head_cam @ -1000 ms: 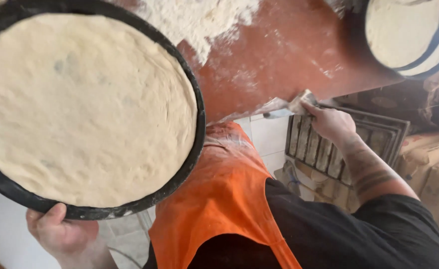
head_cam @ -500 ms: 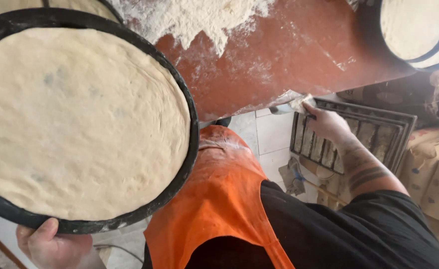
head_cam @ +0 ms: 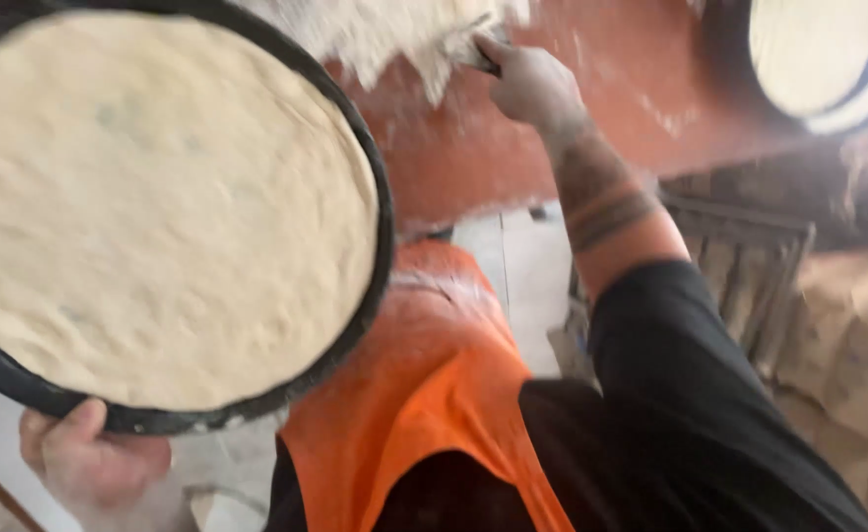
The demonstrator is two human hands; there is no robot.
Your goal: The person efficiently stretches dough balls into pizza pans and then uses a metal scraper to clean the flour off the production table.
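At about seven o'clock, nearest the camera, the left hand (head_cam: 89, 463) clamps its thumb over the rim of a wide black round pan (head_cam: 370, 296), which spreads up toward ten o'clock filled edge to edge with a flat sheet of pale dough (head_cam: 158, 207); the pan looks rigid and fairly heavy for one hand, so the bare rim is the place to grip, since the dough seems soft and easily dented. Below centre hangs an orange apron (head_cam: 424, 394). Farther off, near twelve o'clock, the right hand (head_cam: 527, 84) is curled at the edge of a flour heap (head_cam: 394, 34) on the reddish counter (head_cam: 473, 158), perhaps around a small tool, though blur hides it; another dough-filled pan (head_cam: 828, 59) sits at two o'clock.
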